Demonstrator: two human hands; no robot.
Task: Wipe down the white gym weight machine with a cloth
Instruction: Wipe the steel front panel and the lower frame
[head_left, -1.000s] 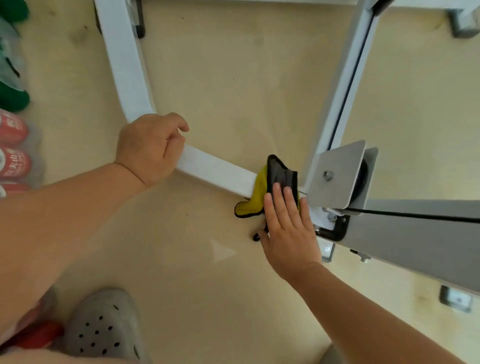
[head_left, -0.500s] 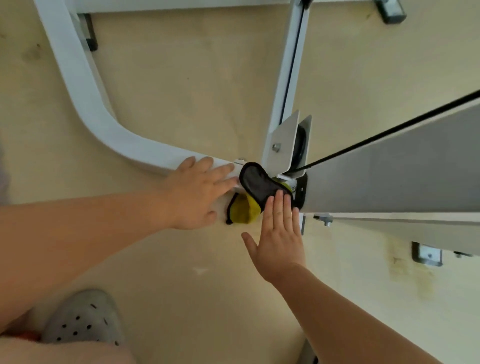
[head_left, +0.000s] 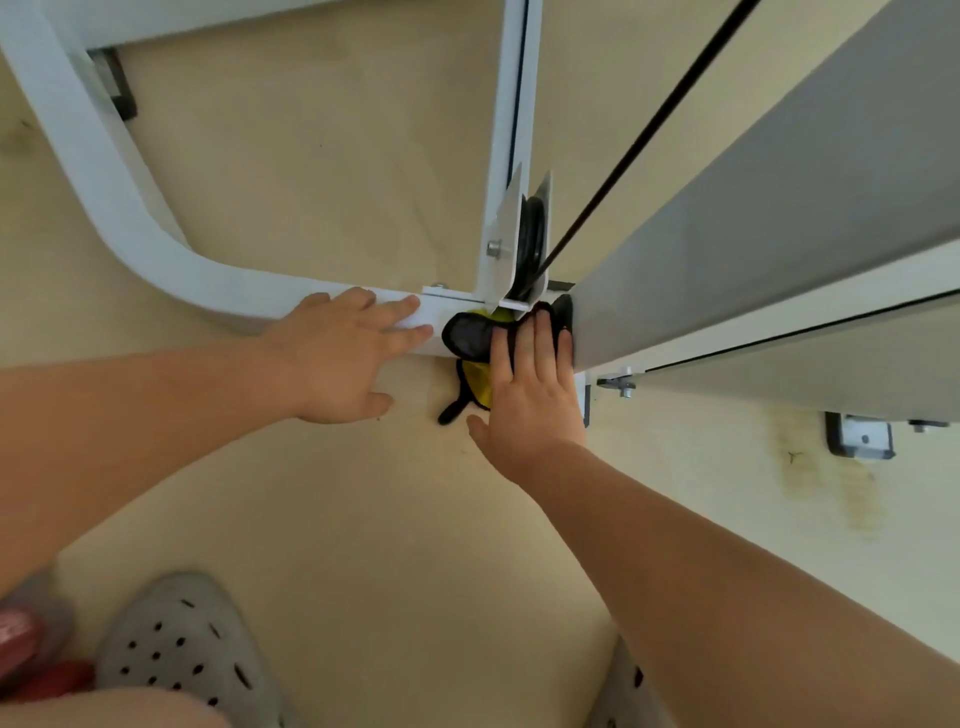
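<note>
Pressing down on the cloth (head_left: 470, 332), the right hand (head_left: 530, 395) lies flat with its fingers straight. It grabs nothing; it only pushes. The cloth is black on top and yellow under, all bunched up, and a bit of it hangs off the near edge of the bar (head_left: 156, 249). It sits on that white bar of the machine (head_left: 779, 197), just on the person's side of the pulley (head_left: 532, 239).

From the pulley, the bar runs long and straight to the person's left. Then it bends and goes far away from the person. I think the next wipe has to go along that line, away from the pulley.

The left hand (head_left: 343, 358) rests flat on the bar too, fingers spread and straight, holding nothing. It is further from the pulley than the cloth, and its fingertips are just beside the cloth without touching it. So the right hand is the nearer one, right on the cloth, and the left hand sits in the way of a long wipe.

A white post (head_left: 511, 104) goes from the pulley away from the person. A black cable (head_left: 639, 140) runs from the pulley off to the right. All of it stands on the tan floor (head_left: 363, 519).

Counting: one cloth, two hands, one pulley, one cable. One grey shoe (head_left: 182, 654) shows far from the pulley, near the person, and only the edge of a second one.
</note>
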